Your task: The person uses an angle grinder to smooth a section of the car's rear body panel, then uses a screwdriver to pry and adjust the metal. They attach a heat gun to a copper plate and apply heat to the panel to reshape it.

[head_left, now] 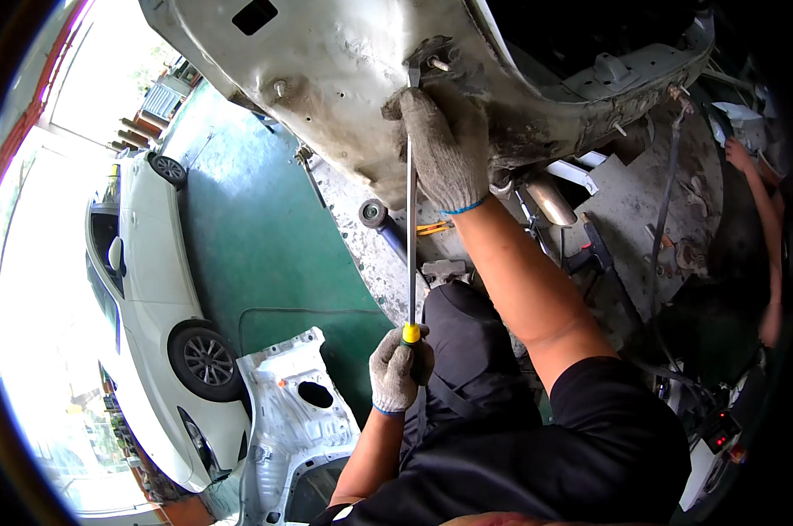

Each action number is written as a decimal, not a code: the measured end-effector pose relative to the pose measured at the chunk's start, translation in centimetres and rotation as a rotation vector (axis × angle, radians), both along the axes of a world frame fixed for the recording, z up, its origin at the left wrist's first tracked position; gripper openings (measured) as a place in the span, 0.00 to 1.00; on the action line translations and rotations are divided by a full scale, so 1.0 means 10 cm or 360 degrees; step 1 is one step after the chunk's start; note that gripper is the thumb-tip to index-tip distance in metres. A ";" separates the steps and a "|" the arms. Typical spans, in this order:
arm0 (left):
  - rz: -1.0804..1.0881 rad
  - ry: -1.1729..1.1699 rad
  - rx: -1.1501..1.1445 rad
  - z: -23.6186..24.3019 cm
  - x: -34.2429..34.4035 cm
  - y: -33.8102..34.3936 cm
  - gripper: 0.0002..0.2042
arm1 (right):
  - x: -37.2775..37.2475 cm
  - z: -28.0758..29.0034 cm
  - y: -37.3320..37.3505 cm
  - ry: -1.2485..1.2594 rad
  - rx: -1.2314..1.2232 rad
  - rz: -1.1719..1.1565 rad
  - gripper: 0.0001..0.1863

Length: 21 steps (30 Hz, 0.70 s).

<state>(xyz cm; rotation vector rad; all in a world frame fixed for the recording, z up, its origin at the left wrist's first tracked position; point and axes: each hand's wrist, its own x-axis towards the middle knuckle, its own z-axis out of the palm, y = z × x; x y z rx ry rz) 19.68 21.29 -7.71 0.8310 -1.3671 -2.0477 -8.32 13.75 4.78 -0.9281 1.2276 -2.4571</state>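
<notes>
At frame centre, our left hand [395, 370] grips a long pry bar [410, 219] by its yellow handle, the tip apparently seated beside a bolt [438, 63]; our right hand [445, 145] presses flat on the car underbody [326, 70]. The panel remains attached.

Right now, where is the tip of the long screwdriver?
In the head view, upper centre: the screwdriver runs up from the left hand to a bolt hole in the car body panel, beside the right hand.
</notes>
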 end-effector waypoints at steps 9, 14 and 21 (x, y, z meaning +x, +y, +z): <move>-0.0001 -0.0082 -0.0068 0.05 -0.02 -0.07 0.31 | 0.01 -0.01 -0.01 -0.0036 0.0019 -0.0004 0.13; -0.0031 0.0038 0.0061 -0.06 -0.03 -0.01 0.33 | -0.02 -0.06 -0.04 0.0095 0.0050 -0.0034 0.13; -0.0017 -0.0043 0.0034 0.06 0.03 -0.06 0.31 | -0.04 -0.08 -0.07 0.0095 0.0024 -0.0090 0.12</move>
